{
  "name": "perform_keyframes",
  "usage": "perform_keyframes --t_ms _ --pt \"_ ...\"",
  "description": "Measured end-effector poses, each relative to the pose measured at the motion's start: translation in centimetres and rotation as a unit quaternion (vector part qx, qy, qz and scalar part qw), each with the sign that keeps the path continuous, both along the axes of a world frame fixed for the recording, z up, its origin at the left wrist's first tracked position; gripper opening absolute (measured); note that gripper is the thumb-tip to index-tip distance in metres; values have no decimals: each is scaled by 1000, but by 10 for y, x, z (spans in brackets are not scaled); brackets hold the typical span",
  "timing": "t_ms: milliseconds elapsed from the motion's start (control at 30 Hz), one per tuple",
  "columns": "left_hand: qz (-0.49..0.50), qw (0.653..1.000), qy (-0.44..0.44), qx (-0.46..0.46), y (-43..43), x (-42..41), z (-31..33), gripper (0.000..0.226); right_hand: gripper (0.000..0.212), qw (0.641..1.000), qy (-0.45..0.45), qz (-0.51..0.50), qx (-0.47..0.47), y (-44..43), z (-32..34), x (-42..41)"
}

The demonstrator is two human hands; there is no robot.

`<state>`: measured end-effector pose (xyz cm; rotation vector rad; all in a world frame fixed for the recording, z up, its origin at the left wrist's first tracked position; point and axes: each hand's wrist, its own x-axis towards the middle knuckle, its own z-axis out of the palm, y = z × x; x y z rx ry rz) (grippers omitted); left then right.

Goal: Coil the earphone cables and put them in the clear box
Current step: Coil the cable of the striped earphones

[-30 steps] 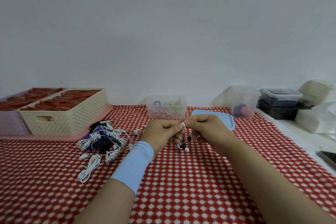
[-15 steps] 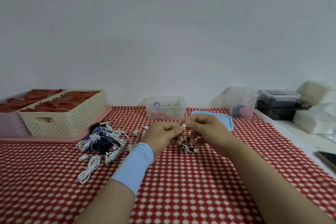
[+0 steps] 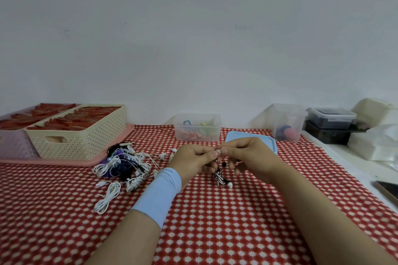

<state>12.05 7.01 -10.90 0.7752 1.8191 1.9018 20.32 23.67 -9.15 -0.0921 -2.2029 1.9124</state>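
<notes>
Grip: our left hand [image 3: 193, 160] and right hand [image 3: 247, 157] pinch white tip of striped cable [image 3: 218, 176] above counter [image 3: 215, 221]; bundle sagged lower than second ago; coiling near done, we judge; clear box [image 3: 218, 127] behind.

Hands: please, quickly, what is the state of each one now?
Left hand: closed, pinching the black-and-white earphone cable.
Right hand: closed, pinching the same cable at its upper end.

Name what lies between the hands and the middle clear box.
Head view: only bare cloth between left hand, right hand and clear box; blue lid sits rightward.
</notes>
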Motion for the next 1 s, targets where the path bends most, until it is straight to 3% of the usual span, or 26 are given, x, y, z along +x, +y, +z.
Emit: perform_keyframes --t_ms 400,533,667,1000 --pt "1 999 46 -24 1 2 0 10 19 995 -80 4 -51 1 1 0" --pt "27 999 19 -5 6 7 -1 11 14 998 -39 -37 -43 0 2 0" --pt "37 999 -14 20 7 10 4 15 8 999 21 -37 9 -3 5 1" --pt "49 999 -9 18 5 12 7 8 8 988 50 -46 140 2 10 5"
